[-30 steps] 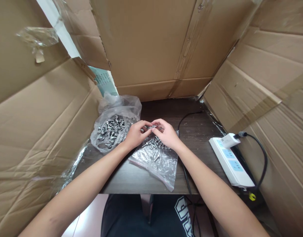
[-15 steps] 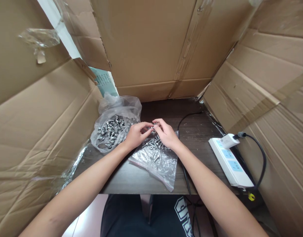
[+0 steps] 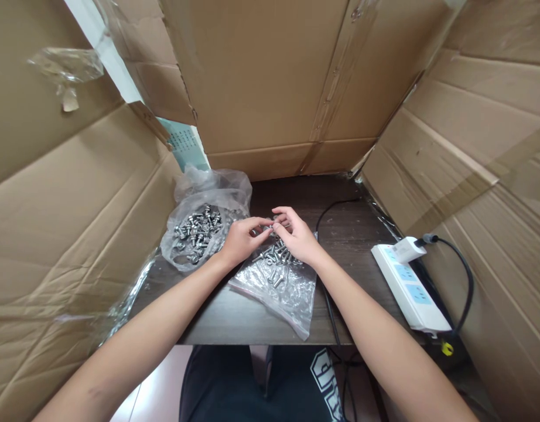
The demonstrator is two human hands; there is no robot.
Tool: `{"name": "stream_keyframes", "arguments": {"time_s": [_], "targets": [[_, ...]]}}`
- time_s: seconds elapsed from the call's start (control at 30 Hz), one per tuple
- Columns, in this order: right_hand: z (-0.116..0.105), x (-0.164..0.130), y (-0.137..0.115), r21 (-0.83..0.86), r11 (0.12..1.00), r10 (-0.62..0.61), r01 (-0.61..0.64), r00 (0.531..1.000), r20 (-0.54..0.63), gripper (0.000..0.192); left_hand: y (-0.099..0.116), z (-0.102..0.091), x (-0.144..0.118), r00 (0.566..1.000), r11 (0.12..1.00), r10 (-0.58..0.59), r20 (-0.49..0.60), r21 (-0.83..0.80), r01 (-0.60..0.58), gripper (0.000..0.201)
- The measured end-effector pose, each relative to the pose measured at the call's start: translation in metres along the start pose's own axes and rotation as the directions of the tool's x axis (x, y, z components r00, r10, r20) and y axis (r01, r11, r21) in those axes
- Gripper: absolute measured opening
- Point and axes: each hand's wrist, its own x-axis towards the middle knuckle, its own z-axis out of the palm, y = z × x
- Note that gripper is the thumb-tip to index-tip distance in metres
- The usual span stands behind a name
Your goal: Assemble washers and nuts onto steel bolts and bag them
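Above a flat clear zip bag [image 3: 291, 305], my left hand [image 3: 242, 239] pinches a small silver bolt between thumb and forefinger, most of it hidden by the fingertips. My right hand [image 3: 298, 239] meets it there, thumb and forefinger closed at the bolt's other end, the remaining fingers loosely curled. Loose bolts [image 3: 276, 255] lie in a heap on the zip bag under both hands; some seem to carry nuts or washers. To the left, an open plastic bag [image 3: 175, 258] holds many shiny bolts with washers [image 3: 198, 234].
Cardboard walls [image 3: 270, 88] enclose the dark wooden table [image 3: 217, 322] at the back and both sides. On the right lies a white power strip [image 3: 410, 293] with a plug adapter [image 3: 408, 251]. A black cable [image 3: 334, 205] runs down the table beside my right forearm.
My right hand's fingers have lifted and spread slightly at the bolt, while its thumb stays by the left fingertips. My left hand has barely moved.
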Motion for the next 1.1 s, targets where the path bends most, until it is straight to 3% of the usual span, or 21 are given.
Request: {"name": "stream_keyframes", "arguments": {"time_s": [0.23, 0.5, 0.83, 1.1], "targets": [[-0.0055, -0.002, -0.0061, -0.155, 0.988, 0.028, -0.028, 1.0, 0.001, 0.023, 0.0027, -0.0016, -0.0005, 0.999, 0.998, 0.04, 0.001, 0.039, -0.04, 0.018], [0.0005, -0.0049, -0.0086, -0.181, 0.984, -0.001, 0.008, 0.999, 0.038, 0.027, 0.0006, -0.0018, -0.0008, 0.998, 0.998, 0.06, -0.014, 0.029, -0.06, 0.016], [0.0018, -0.0032, -0.0056, -0.084, 0.995, -0.055, 0.054, 0.998, -0.01, 0.026, 0.0037, -0.003, 0.0, 0.999, 0.999, 0.046, -0.002, 0.026, -0.045, 0.014], [-0.003, -0.0024, -0.0089, -0.129, 0.991, 0.023, -0.026, 1.0, -0.017, 0.024, 0.0025, -0.0029, -0.0001, 0.997, 0.997, 0.071, -0.001, 0.027, -0.071, 0.014]]}}
